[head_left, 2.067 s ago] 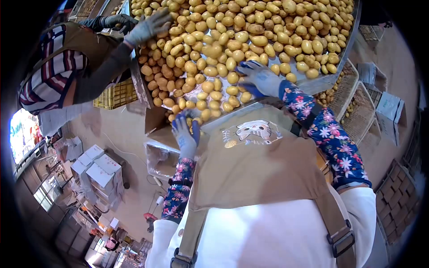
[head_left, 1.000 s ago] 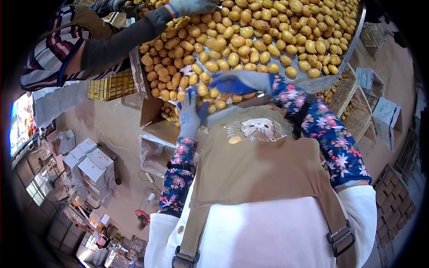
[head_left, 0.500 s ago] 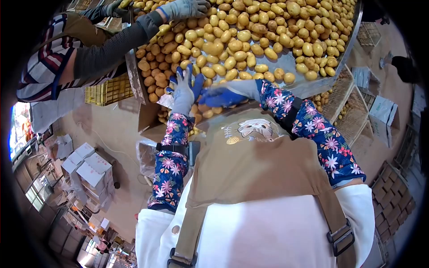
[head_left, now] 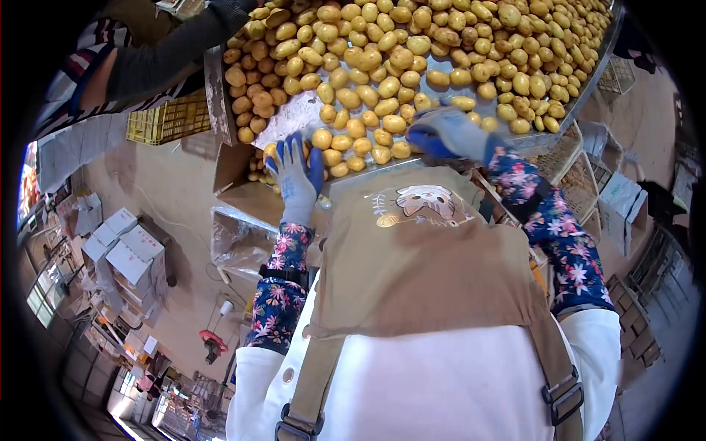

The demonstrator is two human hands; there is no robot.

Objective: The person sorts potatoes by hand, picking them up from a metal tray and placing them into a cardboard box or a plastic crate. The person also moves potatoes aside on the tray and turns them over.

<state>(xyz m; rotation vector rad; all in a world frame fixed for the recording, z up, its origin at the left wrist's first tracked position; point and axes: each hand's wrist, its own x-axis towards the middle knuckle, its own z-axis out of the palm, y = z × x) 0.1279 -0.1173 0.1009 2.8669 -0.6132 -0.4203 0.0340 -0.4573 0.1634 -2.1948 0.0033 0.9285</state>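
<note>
Yellow potatoes [head_left: 386, 92] lie in a thick spread over a metal sorting table [head_left: 593, 79]. My left hand [head_left: 296, 180], in a grey glove with blue palm coating, is at the table's front left edge. Its fingers are spread and extended, with the tips beside a few potatoes. A pale bare patch [head_left: 290, 119] shows just beyond them. My right hand [head_left: 450, 134], gloved alike, reaches over the front edge near the middle, blurred by motion. Its fingers point left among the nearest potatoes, and what lies under the palm is hidden.
At upper left a co-worker's dark sleeve [head_left: 165, 67] reaches over the table. A yellow crate [head_left: 168, 121] stands below it. An open cardboard box [head_left: 239, 173] sits under the front left corner. White boxes [head_left: 132, 253] are stacked at left, and mesh crates [head_left: 577, 173] stand at right.
My hands have moved apart: the left slightly left and down, the right to the right. Potatoes near the left corner have shifted, baring a pale patch. The co-worker's gloved hand has left view.
</note>
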